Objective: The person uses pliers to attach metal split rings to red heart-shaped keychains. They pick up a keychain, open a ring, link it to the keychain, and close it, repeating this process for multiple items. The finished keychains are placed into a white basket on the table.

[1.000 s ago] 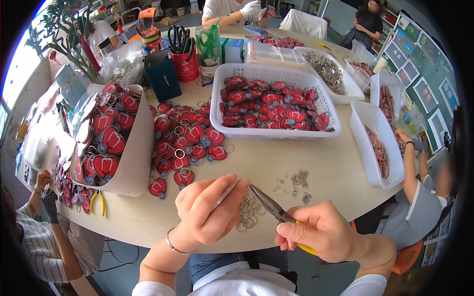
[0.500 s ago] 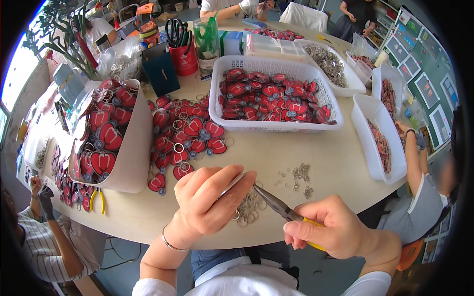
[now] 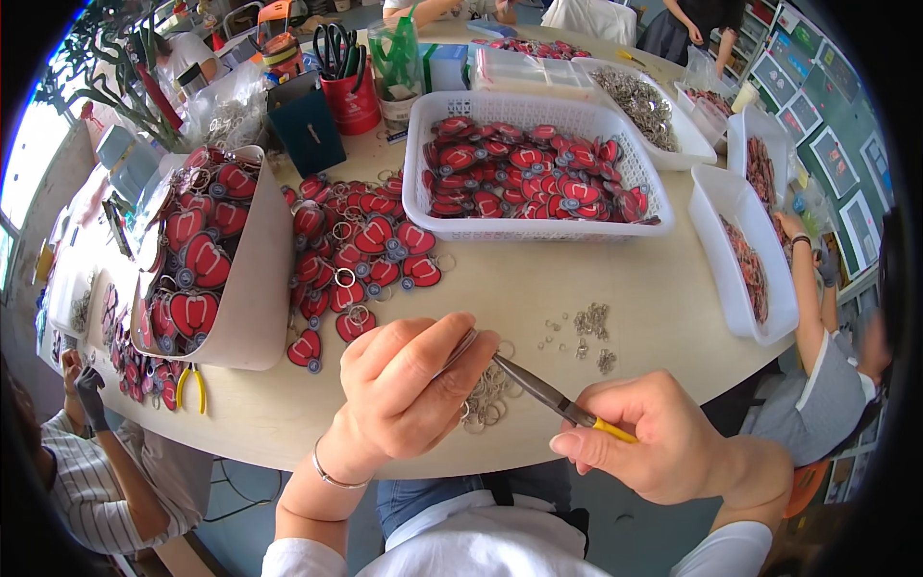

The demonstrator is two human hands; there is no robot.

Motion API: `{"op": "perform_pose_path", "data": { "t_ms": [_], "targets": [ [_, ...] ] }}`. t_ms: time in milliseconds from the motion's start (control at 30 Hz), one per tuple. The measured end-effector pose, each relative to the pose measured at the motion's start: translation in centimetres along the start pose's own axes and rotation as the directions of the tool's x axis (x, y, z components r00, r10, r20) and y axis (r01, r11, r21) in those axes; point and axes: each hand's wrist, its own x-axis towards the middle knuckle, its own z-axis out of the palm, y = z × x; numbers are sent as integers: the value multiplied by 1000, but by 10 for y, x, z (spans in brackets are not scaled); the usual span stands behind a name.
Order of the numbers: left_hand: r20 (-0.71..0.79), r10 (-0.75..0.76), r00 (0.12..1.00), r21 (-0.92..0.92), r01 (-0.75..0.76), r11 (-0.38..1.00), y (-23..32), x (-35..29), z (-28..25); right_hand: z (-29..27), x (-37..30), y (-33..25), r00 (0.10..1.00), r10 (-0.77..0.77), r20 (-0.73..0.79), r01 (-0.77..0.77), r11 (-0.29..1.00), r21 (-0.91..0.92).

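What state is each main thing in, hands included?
Left hand: closed on thin piece, mostly hidden
Right hand: closed around pliers
Pliers: held, jaw opening unclear
White basket: uncovered, filled with red tags
Beige bin: uncovered, heaped with red tags
Loose pliers: lying, handles apart

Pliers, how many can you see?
2: pliers in the right hand, other pliers on the table by the tall bin. A far yellow tool may be another; more could be hidden.

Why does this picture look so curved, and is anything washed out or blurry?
In the head view, the wide fisheye lens bows the table edge; in the head view, the window at left glares white; in the head view, the left hand, right hand and pliers look fairly sharp.
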Motion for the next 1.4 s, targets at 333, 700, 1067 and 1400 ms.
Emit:
{"op": "perform_pose_path", "data": {
  "t_ms": [333,700,1067,1400],
  "targets": [
    [15,-28,1000,-52,28,998,2,1,-4,8,4,9,912,-395,-108,350,890,-293],
    [102,-129,986,-169,145,975,0,9,-7,-1,-1,4,997,-62,-45,64,998,27],
    [121,-498,859,-501,486,717,15,15,-8,-1,0,7,998,-45,-52,48,997,60],
    [143,-208,968,-181,232,956,3,7,-10,-5,3,4,997,59,52,-64,994,88]
  ]
}}
